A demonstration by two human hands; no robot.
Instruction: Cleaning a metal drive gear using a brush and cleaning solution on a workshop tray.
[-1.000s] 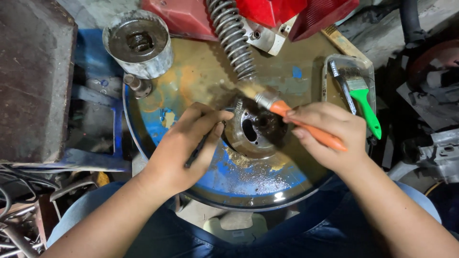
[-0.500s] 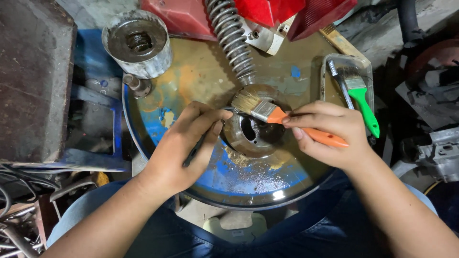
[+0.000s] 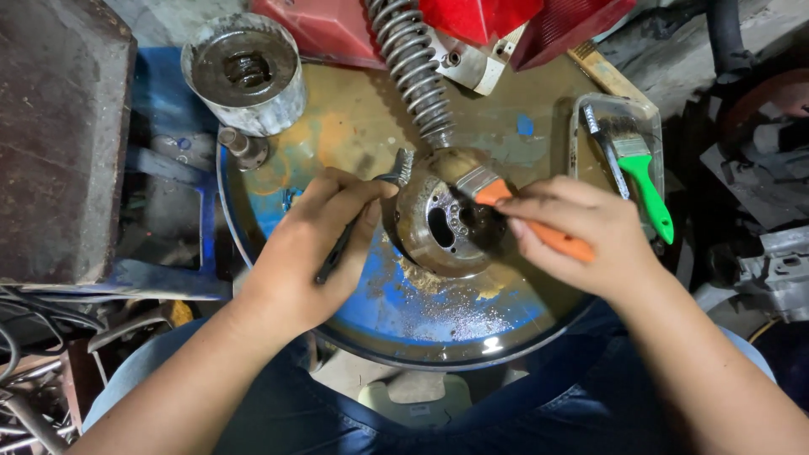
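The right hand grips an orange-handled brush, bristles on the rusty round metal part. The left hand closes on a dark wrench beside it. Both rest on the blue drum lid; a coil spring lies beyond.

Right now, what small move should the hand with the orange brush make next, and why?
Probably sweep the orange brush on around the round metal part: its bristles sit on the upper rim, the left hand steadies the part, and gritty residue lies beside it.

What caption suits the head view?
Right hand brushes a round metal part with an orange-handled brush; left hand steadies it.
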